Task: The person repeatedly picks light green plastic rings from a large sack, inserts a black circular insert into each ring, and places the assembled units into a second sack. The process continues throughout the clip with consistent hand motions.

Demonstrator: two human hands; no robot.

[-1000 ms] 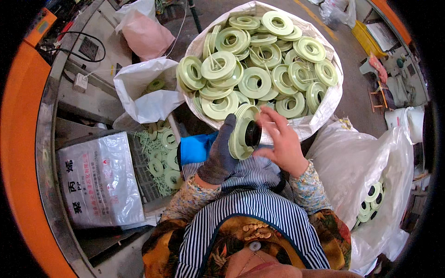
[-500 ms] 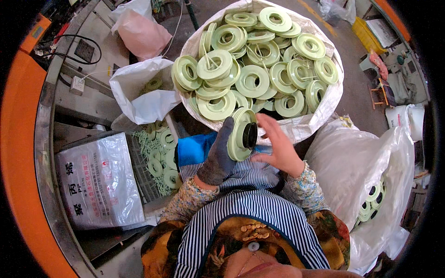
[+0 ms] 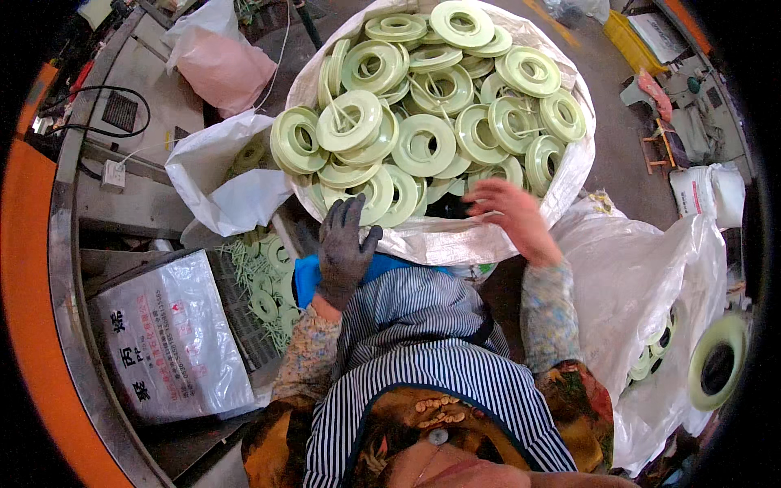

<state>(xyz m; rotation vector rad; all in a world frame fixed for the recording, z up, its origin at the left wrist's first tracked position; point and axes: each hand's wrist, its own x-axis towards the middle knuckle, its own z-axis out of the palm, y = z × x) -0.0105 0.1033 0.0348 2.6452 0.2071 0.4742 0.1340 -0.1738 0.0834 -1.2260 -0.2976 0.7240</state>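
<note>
One gloved hand (image 3: 345, 250), one bare hand (image 3: 516, 215), twenty-plus green rings (image 3: 445, 151)

Pale-green plastic rings (image 3: 447, 146) fill a round white woven sack (image 3: 443, 244); to its left, an open white plastic bag (image 3: 240, 202).

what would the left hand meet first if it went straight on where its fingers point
Probably the nearest pale green disc in the white sack; the left hand overlaps it in view, so I cannot tell if they touch.
</note>
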